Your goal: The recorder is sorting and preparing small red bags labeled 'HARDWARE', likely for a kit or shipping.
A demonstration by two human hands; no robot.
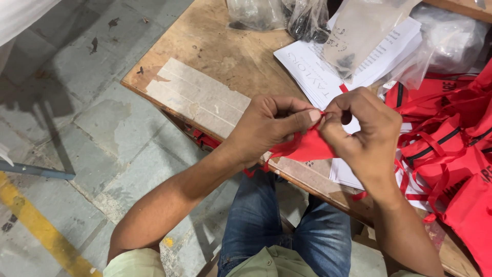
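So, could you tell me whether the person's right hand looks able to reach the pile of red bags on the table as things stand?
Probably yes: the pile of red bags lies just beside the right hand with nothing between them. But that hand and the left hand are both pinching a red fabric piece, so it would have to let go first.

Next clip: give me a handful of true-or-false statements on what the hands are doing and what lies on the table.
1. Both hands pinch one red fabric piece. True: left hand and right hand meet on it.
2. The fabric lies flat on the floor. False: it is held up over the wooden table edge.
3. More red bags with black zips are piled to the right. True.
4. The printed paper sheets are blue. False: they are white.
5. Clear plastic bags sit at the table's far side. True.
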